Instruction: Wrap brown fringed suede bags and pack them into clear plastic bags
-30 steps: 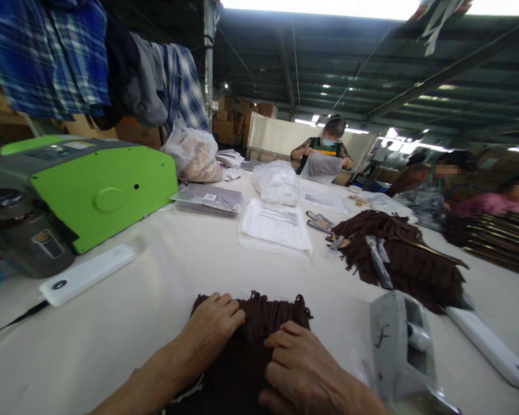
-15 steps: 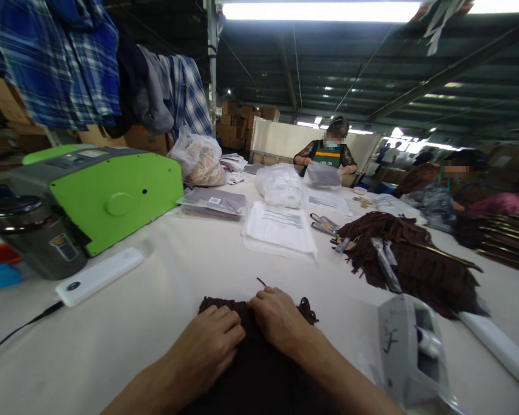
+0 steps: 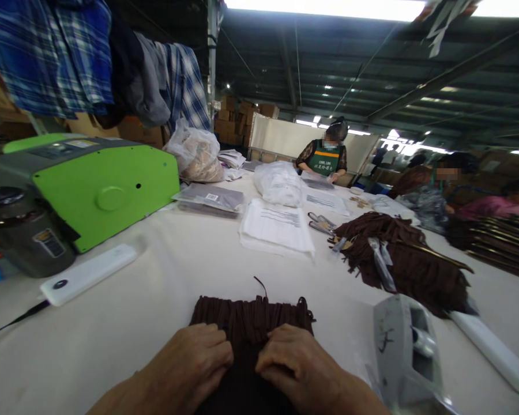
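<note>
A dark brown fringed fabric piece [image 3: 244, 318] lies on the table in front of me, its strips fanned along the far edge. One thin strip sticks out beyond the others at the top. My left hand [image 3: 195, 356] is closed on the left side of the piece, fingers curled and pressed together. On the right side, my right hand [image 3: 294, 358] is pinched on the same fabric just below the fringe. Both sets of fingertips are partly hidden. The near part of the piece runs out of view between my forearms.
A grey tape dispenser [image 3: 391, 351] stands at right, near a pile of brown fringed pieces [image 3: 424, 276]. A green machine [image 3: 112, 193], a dark cup [image 3: 21, 242] and a white power bank [image 3: 90, 274] are at left. Papers [image 3: 277, 227] lie ahead; a co-worker [image 3: 324, 155] stands across the table.
Both hands have drawn back toward me from the fringed edge, and the right hand has shifted right, uncovering the strips. The co-worker across has lowered a grey packet to the table.
</note>
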`<state>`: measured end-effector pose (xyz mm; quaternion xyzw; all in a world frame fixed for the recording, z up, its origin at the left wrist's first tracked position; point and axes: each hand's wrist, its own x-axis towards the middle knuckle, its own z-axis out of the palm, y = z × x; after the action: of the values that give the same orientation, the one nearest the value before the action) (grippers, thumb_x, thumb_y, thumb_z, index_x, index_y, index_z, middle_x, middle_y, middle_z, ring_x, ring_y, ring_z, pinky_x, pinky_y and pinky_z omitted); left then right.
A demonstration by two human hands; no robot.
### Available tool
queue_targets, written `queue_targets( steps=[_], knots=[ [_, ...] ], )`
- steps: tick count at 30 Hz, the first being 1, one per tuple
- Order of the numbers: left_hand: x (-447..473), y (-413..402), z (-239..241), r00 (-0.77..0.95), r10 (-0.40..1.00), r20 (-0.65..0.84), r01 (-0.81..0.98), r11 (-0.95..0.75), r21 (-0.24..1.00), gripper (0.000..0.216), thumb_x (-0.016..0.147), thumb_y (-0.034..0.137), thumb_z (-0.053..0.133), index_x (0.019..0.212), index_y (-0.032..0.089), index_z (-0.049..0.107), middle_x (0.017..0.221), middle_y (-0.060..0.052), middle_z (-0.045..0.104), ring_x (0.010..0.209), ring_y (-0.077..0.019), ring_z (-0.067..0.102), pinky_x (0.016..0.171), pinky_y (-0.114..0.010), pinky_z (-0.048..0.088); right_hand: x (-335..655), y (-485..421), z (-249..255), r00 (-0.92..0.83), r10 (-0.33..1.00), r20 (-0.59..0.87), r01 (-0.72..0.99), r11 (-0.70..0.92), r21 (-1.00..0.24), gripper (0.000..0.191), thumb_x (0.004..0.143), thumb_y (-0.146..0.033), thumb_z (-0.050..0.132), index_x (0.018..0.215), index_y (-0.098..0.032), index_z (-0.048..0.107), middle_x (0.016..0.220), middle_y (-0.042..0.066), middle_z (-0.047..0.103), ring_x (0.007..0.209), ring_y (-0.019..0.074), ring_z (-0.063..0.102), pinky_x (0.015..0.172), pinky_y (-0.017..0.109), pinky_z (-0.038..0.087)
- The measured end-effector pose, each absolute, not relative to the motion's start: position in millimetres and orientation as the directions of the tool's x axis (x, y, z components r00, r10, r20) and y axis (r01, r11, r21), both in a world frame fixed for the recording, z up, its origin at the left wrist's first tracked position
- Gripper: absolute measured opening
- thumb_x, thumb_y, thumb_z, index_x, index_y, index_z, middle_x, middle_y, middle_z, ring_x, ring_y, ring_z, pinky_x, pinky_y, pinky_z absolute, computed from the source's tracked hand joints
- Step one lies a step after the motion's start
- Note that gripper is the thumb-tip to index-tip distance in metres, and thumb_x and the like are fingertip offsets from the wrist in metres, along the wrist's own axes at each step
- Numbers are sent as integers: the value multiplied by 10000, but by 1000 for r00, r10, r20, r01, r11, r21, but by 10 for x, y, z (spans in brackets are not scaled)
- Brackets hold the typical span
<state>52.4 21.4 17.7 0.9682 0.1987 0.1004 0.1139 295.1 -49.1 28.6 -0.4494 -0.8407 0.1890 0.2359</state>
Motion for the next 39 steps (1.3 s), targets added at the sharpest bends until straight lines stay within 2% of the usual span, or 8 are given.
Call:
queue_targets(
  steps=[6,11,14,19,23,32,36,39],
  knots=[
    [922,384,94,901,376,214,353,-925,139,199,815,93,598,945,235,549,991,-2,621,929,-215,540,816,-367,368,3079,-14,446,-5,998,69,861,39,-507,141,904,-237,533,947,-228,667,933,15,720,868,161,641,787,263,432],
    [1007,419,-87,907,367,205,373,-928,13,167,829,55,586,825,213,531,850,-8,609,783,-212,533,715,-360,368,3080,563,207,86,995,-48,895,-98,-436,283,746,-249,706,1004,-146,654,917,99,707,859,233,637,721,302,423],
    [805,339,-23,914,383,137,376,-924,71,198,795,30,588,817,219,529,846,3,618,756,-204,528,699,-352,359,3019,701,48,63,996,-69,895,-87,-437,287,673,-121,700,956,-145,658,972,111,693,932,246,611,753,306,403],
    [672,262,225,900,434,38,407,-870,277,191,805,53,540,820,242,517,862,39,619,783,-174,528,730,-331,347,3070,744,-51,24,992,-122,834,-87,-544,339,649,-13,587,936,-175,666,744,10,688,685,157,601,617,239,394],
    [962,295,285,901,430,61,406,-884,231,211,817,99,543,954,260,542,966,8,603,885,-204,527,774,-349,367,3158,608,15,-44,996,-74,749,-16,-662,406,704,-49,571,1086,-170,632,720,-28,678,654,127,597,608,208,434],
    [1017,118,94,874,480,78,450,-859,245,108,841,286,644,906,247,567,980,-4,617,927,-245,543,866,-419,368,3131,-22,138,-254,954,160,602,286,-746,249,750,-38,601,838,-230,733,998,16,691,995,152,618,925,272,450],
    [827,71,166,881,470,-52,461,-831,313,90,829,259,649,788,232,574,865,14,636,816,-205,560,742,-348,372,3121,-307,98,-380,909,173,596,384,-705,237,759,-56,668,871,-252,742,1100,10,707,1173,178,569,1136,376,261],
    [873,233,275,780,625,9,585,-735,343,86,889,247,564,809,222,586,873,-3,629,832,-199,558,732,-331,371,3088,-515,211,-460,880,117,561,390,-730,211,797,-92,679,887,-271,743,984,-30,745,1079,147,632,1144,361,246]
  ],
)
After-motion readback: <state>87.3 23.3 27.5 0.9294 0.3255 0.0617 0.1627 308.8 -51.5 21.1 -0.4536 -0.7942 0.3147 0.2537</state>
